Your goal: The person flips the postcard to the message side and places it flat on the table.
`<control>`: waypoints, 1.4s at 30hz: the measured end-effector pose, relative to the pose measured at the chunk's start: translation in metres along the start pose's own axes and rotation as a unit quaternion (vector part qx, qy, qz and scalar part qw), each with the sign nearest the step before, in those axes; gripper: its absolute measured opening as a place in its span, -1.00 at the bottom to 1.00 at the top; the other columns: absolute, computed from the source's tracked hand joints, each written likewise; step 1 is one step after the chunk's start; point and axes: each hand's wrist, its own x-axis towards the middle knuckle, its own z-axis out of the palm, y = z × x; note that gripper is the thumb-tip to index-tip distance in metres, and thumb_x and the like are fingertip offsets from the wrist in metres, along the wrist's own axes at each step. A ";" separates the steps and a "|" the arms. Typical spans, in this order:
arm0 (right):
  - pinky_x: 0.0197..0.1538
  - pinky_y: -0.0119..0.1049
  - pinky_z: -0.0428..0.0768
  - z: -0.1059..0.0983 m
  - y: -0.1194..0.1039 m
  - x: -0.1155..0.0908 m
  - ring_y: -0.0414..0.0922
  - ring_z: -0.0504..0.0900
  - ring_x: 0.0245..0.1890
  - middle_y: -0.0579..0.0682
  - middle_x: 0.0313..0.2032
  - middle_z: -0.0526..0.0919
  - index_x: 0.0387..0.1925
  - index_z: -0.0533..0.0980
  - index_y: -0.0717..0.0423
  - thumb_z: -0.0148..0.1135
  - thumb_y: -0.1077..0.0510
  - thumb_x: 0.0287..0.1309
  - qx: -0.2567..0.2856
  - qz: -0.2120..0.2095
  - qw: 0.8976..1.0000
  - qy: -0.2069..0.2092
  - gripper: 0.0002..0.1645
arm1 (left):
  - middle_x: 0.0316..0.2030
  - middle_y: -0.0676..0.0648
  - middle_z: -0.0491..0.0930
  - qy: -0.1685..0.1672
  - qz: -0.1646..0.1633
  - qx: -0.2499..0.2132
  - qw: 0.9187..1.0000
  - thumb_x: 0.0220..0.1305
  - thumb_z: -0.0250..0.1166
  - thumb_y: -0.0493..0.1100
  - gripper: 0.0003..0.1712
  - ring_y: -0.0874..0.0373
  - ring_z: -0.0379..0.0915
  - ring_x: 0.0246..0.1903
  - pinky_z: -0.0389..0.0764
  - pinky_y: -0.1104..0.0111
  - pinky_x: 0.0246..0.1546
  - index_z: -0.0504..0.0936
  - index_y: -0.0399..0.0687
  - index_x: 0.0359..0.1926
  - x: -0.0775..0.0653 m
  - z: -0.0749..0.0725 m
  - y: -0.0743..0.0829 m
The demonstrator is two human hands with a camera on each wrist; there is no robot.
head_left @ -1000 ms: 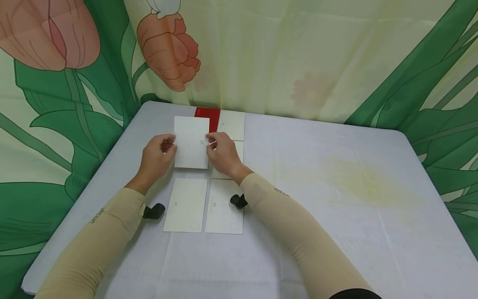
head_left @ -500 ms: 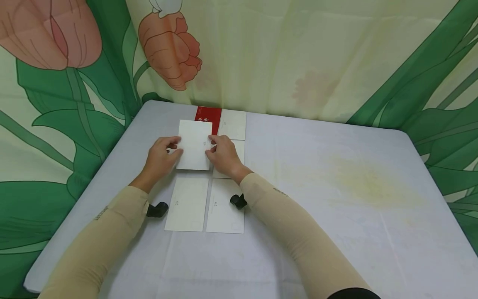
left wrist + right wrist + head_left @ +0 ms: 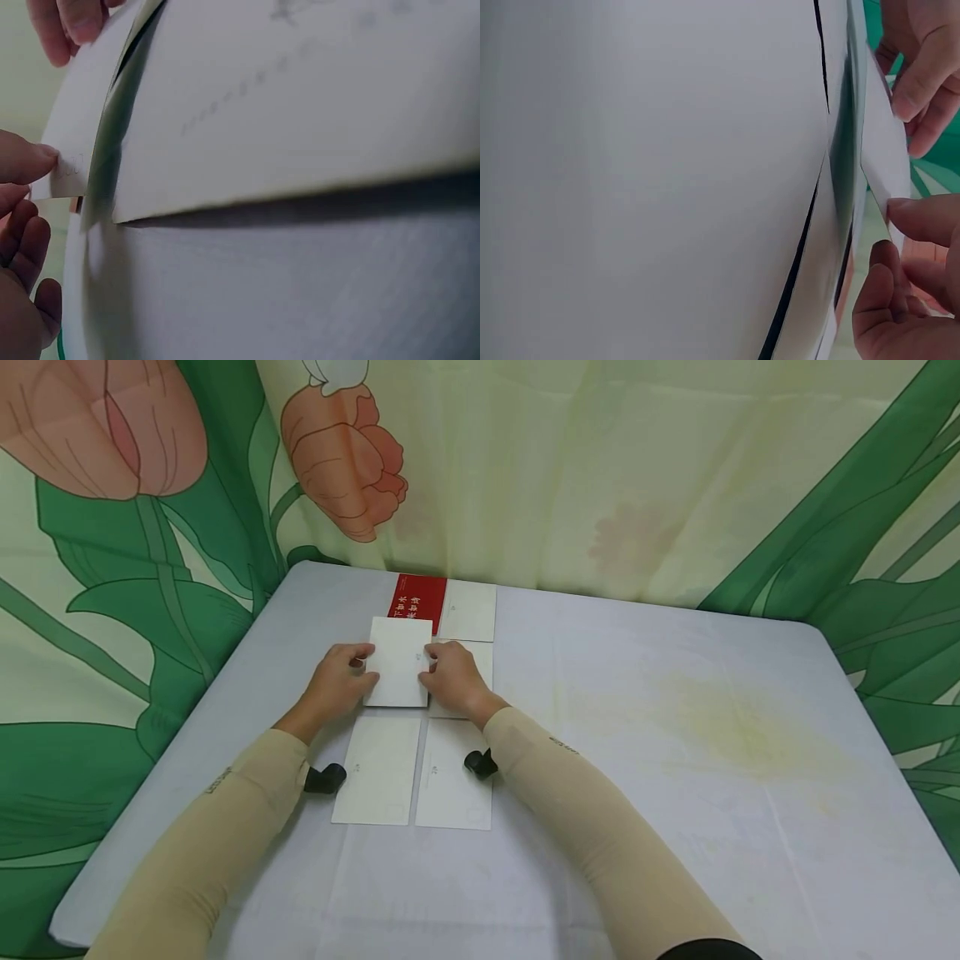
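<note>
A white postcard (image 3: 399, 664) with small print is held by its two side edges over the cloth, its far end overlapping a red card (image 3: 420, 597). My left hand (image 3: 337, 681) pinches its left edge between thumb and fingers. On the opposite edge, my right hand (image 3: 455, 678) pinches it the same way. In the left wrist view a faint outlined box shows on the postcard (image 3: 71, 142) near the left thumb (image 3: 30, 159). The right wrist view has the right thumb (image 3: 922, 217) on its edge. Whether the postcard touches the table is unclear.
Pale postcards lie flat in two columns: one front left (image 3: 377, 772), one front right (image 3: 450, 785), one partly under the right hand (image 3: 482, 660), one at the back (image 3: 468, 610). A white cloth covers the table (image 3: 675, 760). A printed curtain (image 3: 562, 485) hangs behind.
Both hands have brought the postcard toward the person and slightly right, lower over the table. More of the red card and its white lettering now shows.
</note>
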 end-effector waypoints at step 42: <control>0.30 -0.21 0.43 0.007 0.002 0.001 0.01 0.49 0.19 0.18 0.19 0.57 0.30 0.45 0.31 0.22 0.19 0.34 -0.105 -0.010 0.993 -0.048 -0.46 | 0.37 -0.38 0.18 -0.053 -0.007 0.036 0.998 0.43 0.17 -0.19 -0.33 -0.23 0.19 0.36 0.27 0.01 0.35 0.23 -0.37 0.45 0.002 0.004 -0.005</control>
